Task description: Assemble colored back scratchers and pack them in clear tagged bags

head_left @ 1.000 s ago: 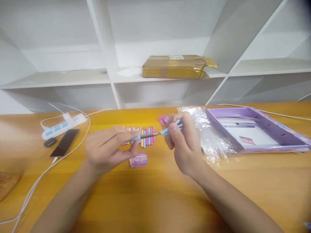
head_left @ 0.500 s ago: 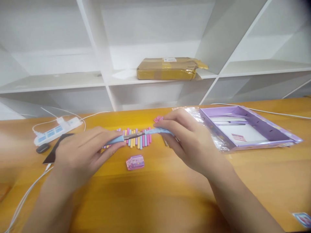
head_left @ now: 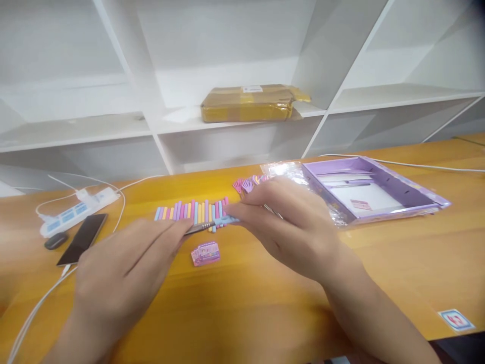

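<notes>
A small back scratcher (head_left: 199, 228), with a ringed silver rod and light blue ends, is stretched between my hands. My left hand (head_left: 129, 268) is closed around its left end, hiding the handle. At the light blue right end, my right hand (head_left: 295, 227) pinches with thumb and fingers and covers most of the tip. Behind the rod lies a row of short pink, yellow, blue and purple sticks (head_left: 184, 210). Several hand-shaped pink and purple heads (head_left: 247, 185) rest beyond my right fingers, partly hidden. A little pile of purple printed cards (head_left: 205, 253) lies below the rod.
A purple open box (head_left: 344, 212) with papers inside stands at the right on clear plastic wrap (head_left: 290, 172). At the left are a power strip (head_left: 79, 212), a phone (head_left: 83, 238) and white cables. A taped carton (head_left: 246, 104) sits on the white shelf.
My hands have come closer together, and less of the left light blue end shows. The view has shifted, uncovering more of the stick row, the phone and the hand-shaped heads.
</notes>
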